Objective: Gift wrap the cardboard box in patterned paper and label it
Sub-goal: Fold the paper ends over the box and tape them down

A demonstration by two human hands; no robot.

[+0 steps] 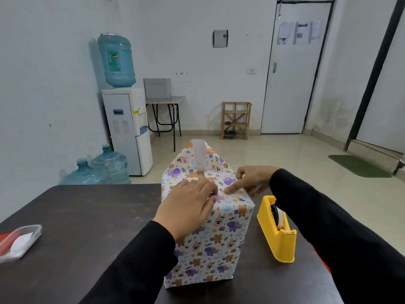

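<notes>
Two hands on top of the box, which stands upright mid-worktop, all sides in view covered in animal-print paper. Left hand lies palm down on the near top, fingers nearly straight, tips pressing the paper by a diagonal fold line; it grips nothing. Right hand is at the top right corner: index finger stretched out, tip pressing the fold line just right of the left fingertips, thumb on the top face, other fingers bent down against the right upper edge. No pinch visible. Both sleeves are black.

At the far end of the top, a pointed paper flap stands up, with a strip of tape stuck down its middle and rising above its tip.

Yellow tape dispenser sits on the worktop just right of the box, not touching it, roll inside. Clear plastic tub at the left edge, red and white contents, unclear what.

Behind, on the floor: water cooler at far left, two spare bottles beside it, small table, wooden rack, white door, green mat at right.
</notes>
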